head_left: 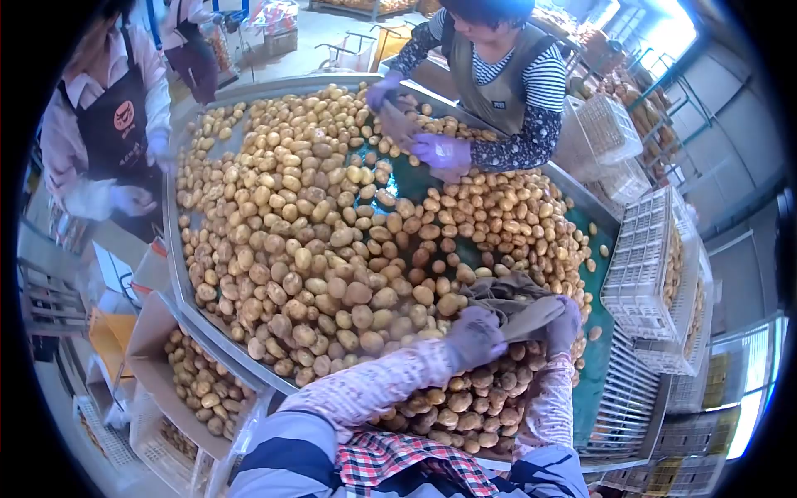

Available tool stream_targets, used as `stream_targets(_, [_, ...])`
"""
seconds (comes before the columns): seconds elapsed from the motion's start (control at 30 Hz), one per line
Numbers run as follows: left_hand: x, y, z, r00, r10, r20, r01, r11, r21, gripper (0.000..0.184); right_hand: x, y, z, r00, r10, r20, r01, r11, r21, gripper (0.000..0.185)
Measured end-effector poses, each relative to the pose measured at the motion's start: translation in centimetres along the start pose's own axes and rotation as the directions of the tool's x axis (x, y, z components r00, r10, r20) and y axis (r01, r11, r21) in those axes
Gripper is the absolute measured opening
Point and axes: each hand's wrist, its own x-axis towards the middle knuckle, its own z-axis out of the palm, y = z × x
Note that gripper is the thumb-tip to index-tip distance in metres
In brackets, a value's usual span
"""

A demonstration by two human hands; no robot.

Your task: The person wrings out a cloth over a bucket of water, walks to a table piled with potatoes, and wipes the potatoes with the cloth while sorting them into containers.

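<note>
My left hand (476, 338) and my right hand (564, 326), both in purple gloves, grip a dark grey-brown cloth (519, 305) stretched between them. The cloth lies over potatoes near the front right of the metal-edged table. Darker brown potatoes (465, 407) are heaped just below my hands, close to my body. Paler potatoes (290, 241) cover the left and middle of the table, and another group (506, 207) lies beyond the cloth. My fingers are closed on the cloth's edges.
Across the table, a co-worker's purple-gloved hands (440, 151) hold a cloth. Another person (116, 124) stands at the left. White crates (643, 266) are stacked at the right, beside a slatted section (627, 398). A cardboard box (149, 336) of potatoes stands at the lower left.
</note>
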Motion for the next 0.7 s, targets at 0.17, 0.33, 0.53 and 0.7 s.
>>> stream_targets(0.17, [-0.8,-0.5,-0.6,0.934,-0.212,0.287,0.204,0.977,0.059,0.025,-1.7,-2.3,7.6,0.982,0.188,0.026,-0.138,0.801,-0.583,0.062])
stream_targets(0.33, [-8.5,-9.4,-5.0,0.961,-0.266,0.072,0.242,0.94,0.241,0.021,1.4,-13.5,15.0,0.931,-0.123,0.344,0.25,0.901,-0.355,0.049])
stream_targets(0.53, [-18.0,-11.0,-13.2,0.863,-0.442,-0.244,0.498,0.827,0.261,0.022,-1.8,-32.9,19.9,0.734,-0.346,0.584,0.446,0.894,-0.031,0.058])
stream_targets(0.7, [-23.6,-8.2,-13.7,0.831,-0.515,-0.21,0.556,0.787,0.269,0.02,-8.8,-35.3,18.8,0.615,-0.666,0.421,0.664,0.726,0.179,0.044])
